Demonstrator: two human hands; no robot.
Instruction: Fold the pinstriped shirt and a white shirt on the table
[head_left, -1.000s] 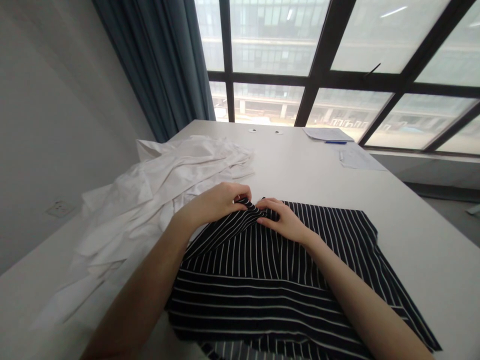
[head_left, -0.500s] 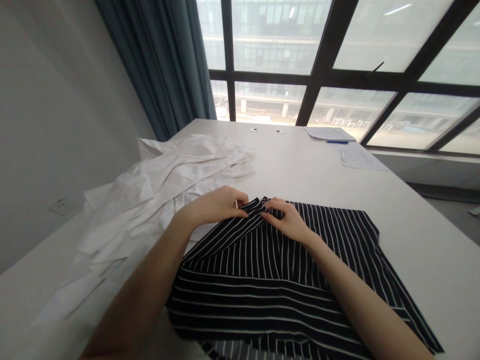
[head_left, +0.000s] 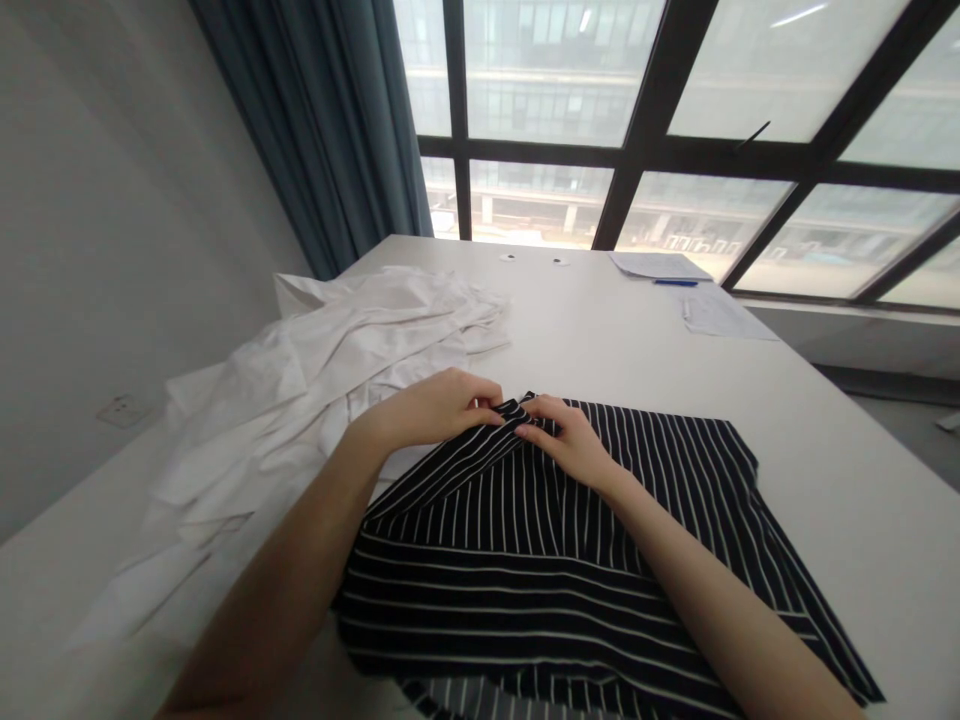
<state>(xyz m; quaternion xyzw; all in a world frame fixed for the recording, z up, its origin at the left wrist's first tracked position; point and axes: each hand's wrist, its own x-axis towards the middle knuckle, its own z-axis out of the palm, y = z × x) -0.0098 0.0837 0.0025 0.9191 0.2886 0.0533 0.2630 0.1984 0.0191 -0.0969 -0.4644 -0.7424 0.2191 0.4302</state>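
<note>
A black garment with white stripes (head_left: 510, 590) lies spread on the white table in front of me. Its far left edge is turned into a narrow folded band, where the stripes run slantwise. My left hand (head_left: 454, 405) pinches the far end of that band between thumb and fingers. Close beside it, my right hand (head_left: 568, 438) grips the same fabric near the garment's top edge, thumb below and fingers above. The two sets of fingertips almost meet. Fabric between the fingers is partly hidden.
A loose heap of white cloth (head_left: 337, 370) covers the table's left side. At the far right of the white table (head_left: 577, 330) are papers (head_left: 660, 266) and a blue pen (head_left: 676, 283). Two small white pieces lie near the far edge. A blue curtain (head_left: 352, 130) hangs beside the window.
My left hand has shifted slightly right, closer to my right hand, bringing the end of the folded band with it. My right hand has moved slightly left. The rest of the garment stays in place.
</note>
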